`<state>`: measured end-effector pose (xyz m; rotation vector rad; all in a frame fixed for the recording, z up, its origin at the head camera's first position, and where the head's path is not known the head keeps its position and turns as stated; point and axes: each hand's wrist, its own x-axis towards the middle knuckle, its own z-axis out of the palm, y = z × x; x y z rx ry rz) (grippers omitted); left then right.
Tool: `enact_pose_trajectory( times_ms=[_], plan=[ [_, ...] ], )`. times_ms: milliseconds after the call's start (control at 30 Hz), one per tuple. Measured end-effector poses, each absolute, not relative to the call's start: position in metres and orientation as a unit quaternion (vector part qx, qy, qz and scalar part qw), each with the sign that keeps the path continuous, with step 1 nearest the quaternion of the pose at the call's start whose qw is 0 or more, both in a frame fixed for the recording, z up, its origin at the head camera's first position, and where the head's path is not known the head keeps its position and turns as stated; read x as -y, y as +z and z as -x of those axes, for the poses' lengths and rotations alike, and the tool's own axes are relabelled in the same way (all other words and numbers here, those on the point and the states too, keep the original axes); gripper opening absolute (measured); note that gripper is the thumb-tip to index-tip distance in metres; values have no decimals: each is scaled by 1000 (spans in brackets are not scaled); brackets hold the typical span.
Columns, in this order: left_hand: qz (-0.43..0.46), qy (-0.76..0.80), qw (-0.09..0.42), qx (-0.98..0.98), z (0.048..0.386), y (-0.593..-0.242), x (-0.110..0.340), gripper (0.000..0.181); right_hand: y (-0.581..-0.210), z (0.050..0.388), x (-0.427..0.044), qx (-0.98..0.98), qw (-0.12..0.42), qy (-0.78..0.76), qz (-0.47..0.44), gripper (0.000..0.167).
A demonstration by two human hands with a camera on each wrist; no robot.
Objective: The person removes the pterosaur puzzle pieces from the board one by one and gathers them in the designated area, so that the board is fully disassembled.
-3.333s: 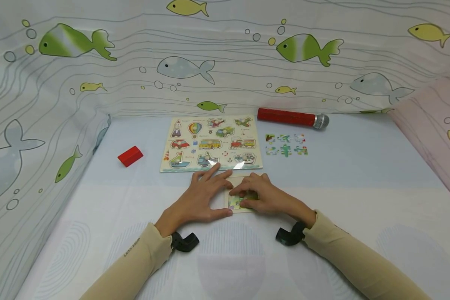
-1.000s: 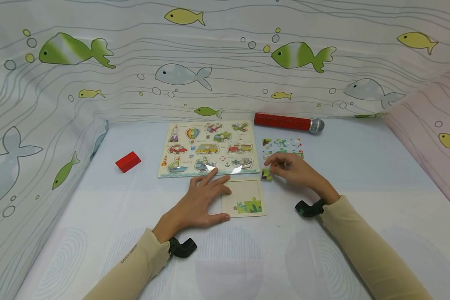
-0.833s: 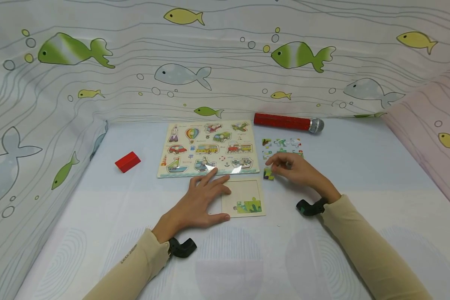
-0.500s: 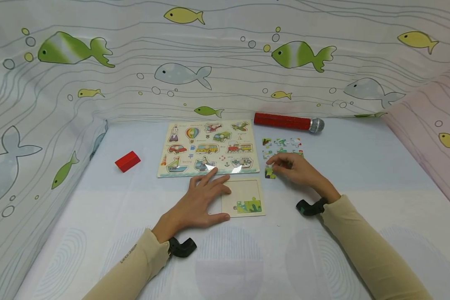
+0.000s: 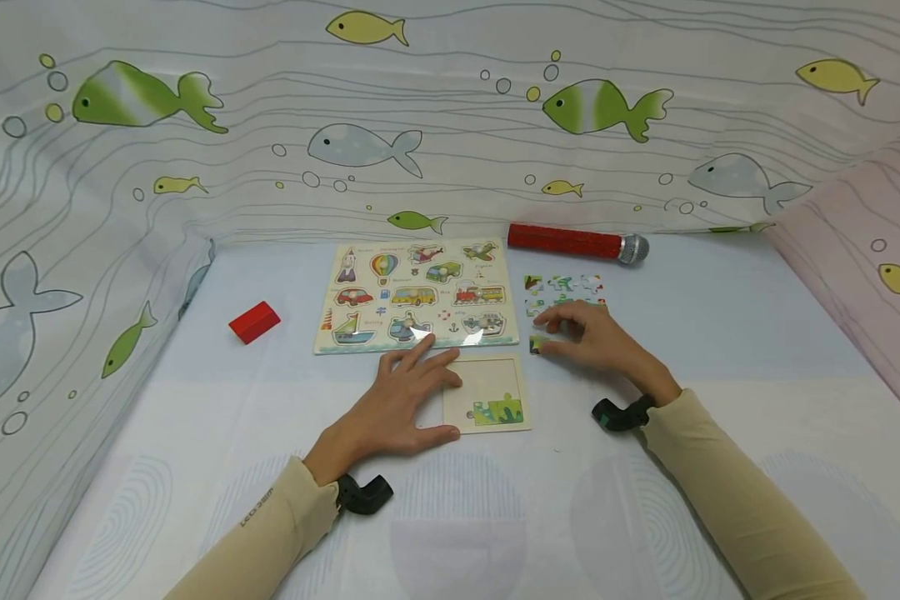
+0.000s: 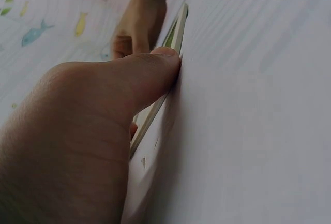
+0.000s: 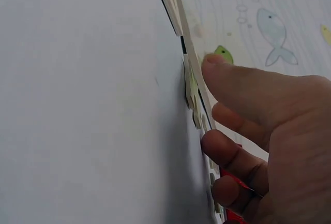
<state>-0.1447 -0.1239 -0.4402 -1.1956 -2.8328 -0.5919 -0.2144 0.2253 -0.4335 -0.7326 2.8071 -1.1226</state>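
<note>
My left hand [image 5: 401, 400] lies with spread fingers at the left side of a small wooden puzzle tray [image 5: 472, 377], its thumb [image 6: 155, 74] touching the near edge. A few green jigsaw pieces [image 5: 504, 410] sit joined in the tray's lower right. To the right, my right hand [image 5: 596, 342] hovers over a green and dark jigsaw piece [image 5: 535, 345] on the table. In the right wrist view, thumb and fingers are apart and this piece [image 7: 190, 84] lies beyond them, not pinched. Behind that hand, several loose jigsaw pieces [image 5: 562, 286] lie in rows, partly hidden.
A larger vehicle puzzle board [image 5: 420, 296] stands just behind the tray. Behind the loose pieces lies a red microphone [image 5: 566, 242] with a silver head. A red block [image 5: 255, 322] rests at the left. A fish-patterned cloth [image 5: 450, 108] rises at the back.
My right hand has left the tray for the loose pieces on the right. There it shifted one piece slightly rightward, and its thumb now covers more of it. The left hand stays put.
</note>
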Motion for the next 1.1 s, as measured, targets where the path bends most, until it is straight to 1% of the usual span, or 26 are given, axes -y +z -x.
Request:
enact_pose_trajectory(
  times_ms=[67,133,433,667,1100],
  plan=[
    [382,-189,6,905,145,-440,124,57,-435,215,-226,-907,15,-346,238,40],
    [382,-189,6,905,145,-440,124,56,-436,215,-226,-910,13,-335,243,40],
    [379,-190,5,906,146,-442,123,56,-437,215,-224,-912,9,-314,262,29],
    [375,-192,-6,907,145,-441,123,57,-437,212,-221,-916,-2,-312,254,29],
    [378,-192,-3,905,145,-440,123,57,-439,211,-216,-918,-27,-309,249,26]
  ],
)
